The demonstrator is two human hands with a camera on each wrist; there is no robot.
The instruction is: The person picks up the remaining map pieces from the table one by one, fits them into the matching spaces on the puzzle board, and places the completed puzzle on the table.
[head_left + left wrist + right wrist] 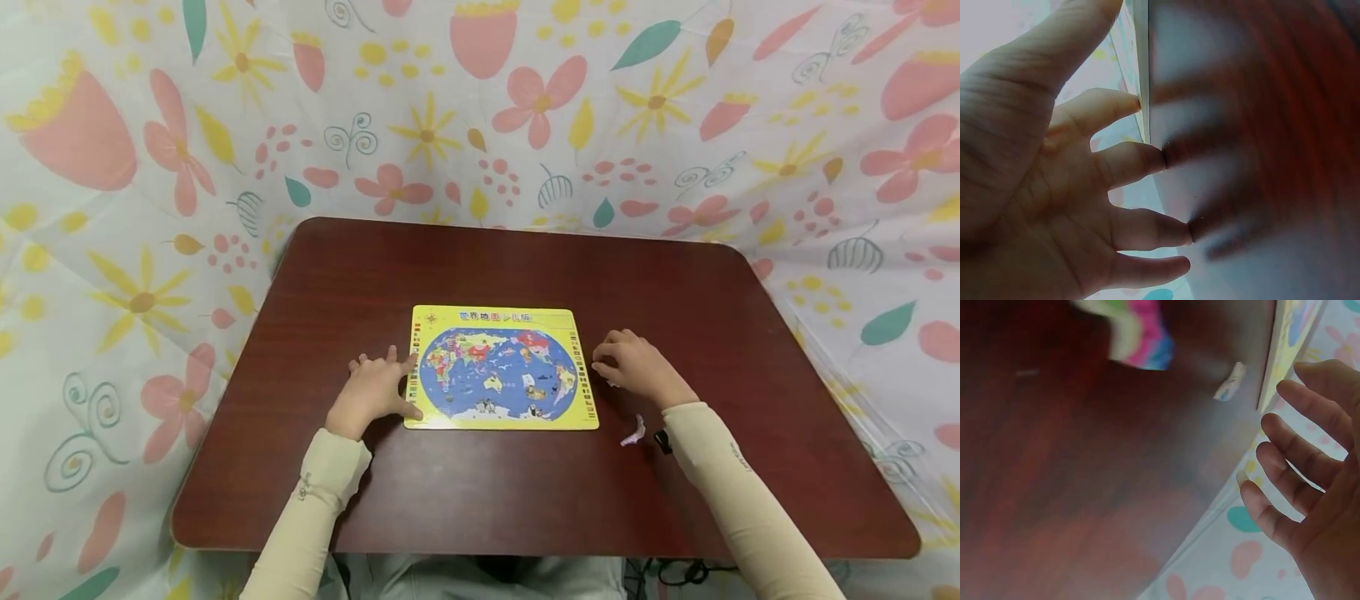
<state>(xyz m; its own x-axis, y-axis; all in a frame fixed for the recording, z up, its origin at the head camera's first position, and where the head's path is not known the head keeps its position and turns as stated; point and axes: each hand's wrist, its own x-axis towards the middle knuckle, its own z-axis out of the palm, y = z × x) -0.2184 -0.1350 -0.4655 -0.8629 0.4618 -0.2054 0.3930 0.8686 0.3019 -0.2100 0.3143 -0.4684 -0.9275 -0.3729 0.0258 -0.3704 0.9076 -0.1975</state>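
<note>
A yellow-bordered world map board (504,408) with a blue oval and Chinese title lies flat on the table. My left hand (371,390) is at its left edge, fingers spread, the thumb on the lower left corner. In the left wrist view, the left hand's (1072,200) fingertips rest at the board's edge (1142,69) and on the tabletop. Just right of the board hovers my right hand (637,367), its fingers loosely bent and holding nothing visible. A small pale scrap (1231,382) lies near its fingers. Closer to the wrist is a pinkish strip (633,431), multicoloured in the right wrist view.
The dark red-brown table (480,492) has rounded corners. Floral fabric (427,133) hangs behind it and on both sides. A black object (663,441) is at the right cuff. Dark cables (693,572) show below the front edge.
</note>
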